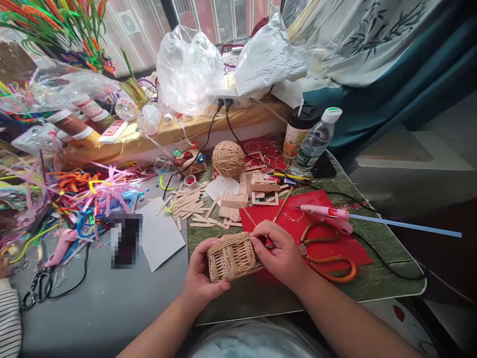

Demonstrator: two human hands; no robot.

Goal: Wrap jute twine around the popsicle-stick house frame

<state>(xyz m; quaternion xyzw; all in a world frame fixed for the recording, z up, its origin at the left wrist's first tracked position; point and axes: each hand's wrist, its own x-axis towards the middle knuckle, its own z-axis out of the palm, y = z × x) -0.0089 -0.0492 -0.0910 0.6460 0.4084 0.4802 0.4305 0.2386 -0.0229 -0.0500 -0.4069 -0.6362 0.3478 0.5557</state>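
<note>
A small frame wrapped in twine (pixel 231 259) is held over the table's front part. My left hand (pixel 203 273) grips its left end, thumb along the lower edge. At its upper right corner, the fingers of my right hand (pixel 278 248) are pinched together on the twine. A strand of twine (pixel 249 215) runs up from there toward the ball of twine (pixel 228 159) behind. Under and beside my right hand lies red paper (pixel 324 199), with orange-handled scissors (pixel 337 266) and a pink glue gun (pixel 324 212) with a long glue stick on it.
Loose craft sticks (pixel 190 204) and stick bundles (pixel 230 206) lie beyond my hands. A water bottle (pixel 316 141) and a lidded cup (pixel 298 132) stand back right. Black cables cross the table. Pipe cleaners (pixel 108 186) pile left; another person's striped sleeve (pixel 9 318) shows far left.
</note>
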